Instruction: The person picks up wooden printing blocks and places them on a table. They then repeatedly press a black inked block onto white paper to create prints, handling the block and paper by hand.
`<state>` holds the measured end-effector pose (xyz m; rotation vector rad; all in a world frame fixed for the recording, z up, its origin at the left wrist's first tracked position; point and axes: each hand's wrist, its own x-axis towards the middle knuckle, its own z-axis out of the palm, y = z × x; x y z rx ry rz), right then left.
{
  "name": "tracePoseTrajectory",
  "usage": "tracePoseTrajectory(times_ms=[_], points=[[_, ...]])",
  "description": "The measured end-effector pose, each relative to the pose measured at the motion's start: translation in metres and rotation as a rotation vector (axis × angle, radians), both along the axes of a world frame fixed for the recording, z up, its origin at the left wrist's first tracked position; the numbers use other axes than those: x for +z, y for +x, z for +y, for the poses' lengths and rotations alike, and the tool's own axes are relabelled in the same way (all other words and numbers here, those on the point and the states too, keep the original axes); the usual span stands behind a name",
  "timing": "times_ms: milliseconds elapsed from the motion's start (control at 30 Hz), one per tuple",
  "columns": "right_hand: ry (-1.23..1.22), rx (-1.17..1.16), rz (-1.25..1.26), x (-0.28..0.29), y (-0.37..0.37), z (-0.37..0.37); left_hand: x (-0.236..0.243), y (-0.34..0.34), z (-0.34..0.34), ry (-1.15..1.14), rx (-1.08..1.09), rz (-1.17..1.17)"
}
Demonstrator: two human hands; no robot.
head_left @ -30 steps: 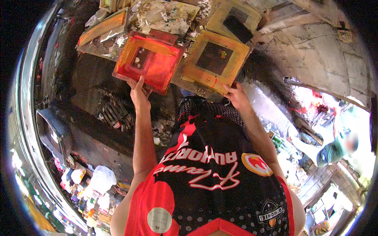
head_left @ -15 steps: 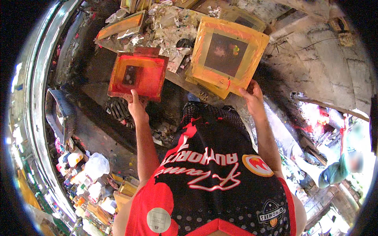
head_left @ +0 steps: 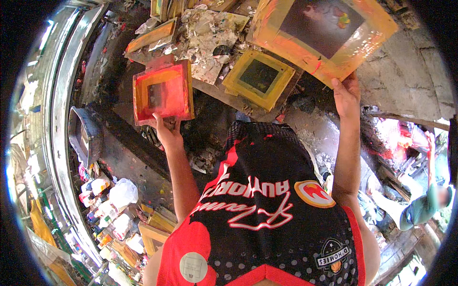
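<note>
Two hands (head_left: 168,127) (head_left: 347,91) hold framed screens (head_left: 163,93) (head_left: 324,33) over a paint-spattered workbench (head_left: 210,43).

White and coloured plastic bottles (head_left: 107,205) cluster at lower left

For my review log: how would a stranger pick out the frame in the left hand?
Above the paint-spattered workbench, find the left hand gripping a small square screen-printing frame. Unlike the yellow frames nearby, it is smeared red-orange all over.
</note>
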<state>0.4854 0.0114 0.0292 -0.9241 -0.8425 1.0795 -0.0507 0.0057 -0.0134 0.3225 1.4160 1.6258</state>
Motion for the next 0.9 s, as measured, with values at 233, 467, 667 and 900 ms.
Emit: tracePoseTrajectory(times_ms=[233, 467, 667, 900], points=[[-0.072, 0.021, 0.043, -0.032, 0.014, -0.020, -0.032, -0.010, -0.043, -0.034, -0.024, -0.098], [-0.639, 0.149, 0.350, -0.120, -0.041, -0.046, -0.043, 0.010, -0.078, -0.114, 0.051, -0.054], [-0.738, 0.295, 0.365, -0.171, -0.069, -0.044, 0.009, 0.074, -0.065, -0.121, -0.174, 0.079], [-0.765, 0.290, 0.293, -0.156, -0.088, -0.019, -0.022, 0.087, -0.010, -0.421, -0.570, 0.278]])
